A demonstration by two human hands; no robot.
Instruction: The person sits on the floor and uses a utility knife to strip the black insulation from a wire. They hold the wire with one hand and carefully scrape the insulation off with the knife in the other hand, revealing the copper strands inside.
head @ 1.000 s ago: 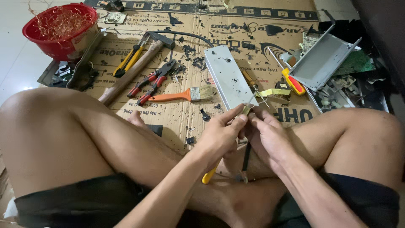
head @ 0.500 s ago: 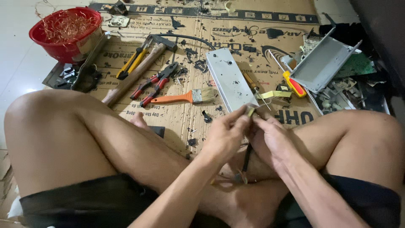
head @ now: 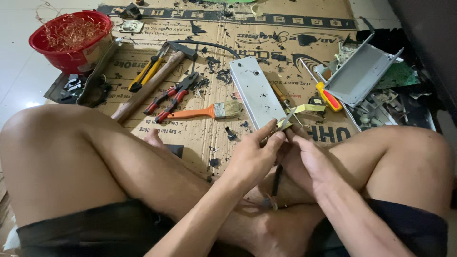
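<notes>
I sit cross-legged on a sheet of cardboard [head: 200,138]. Both hands meet above my ankles. My left hand [head: 252,159] and my right hand [head: 304,159] pinch a small yellowish part [head: 284,124] between their fingertips. A black cable [head: 276,178] hangs down from between the hands toward my foot. What else lies inside the hands is hidden. Just beyond the fingertips lies a long grey metal plate [head: 254,90].
An orange-handled paintbrush [head: 202,113], red-handled pliers [head: 172,96], yellow-handled pliers [head: 147,72] and a hammer [head: 145,91] lie to the left. A red basin [head: 76,57] of copper wire stands far left. At right are a grey metal casing [head: 359,74], a red-yellow screwdriver [head: 328,97] and a green circuit board [head: 400,76].
A yellow handle that stuck out below my left hand a second ago is no longer visible. The hands stay together over the small part, shifting only slightly.
</notes>
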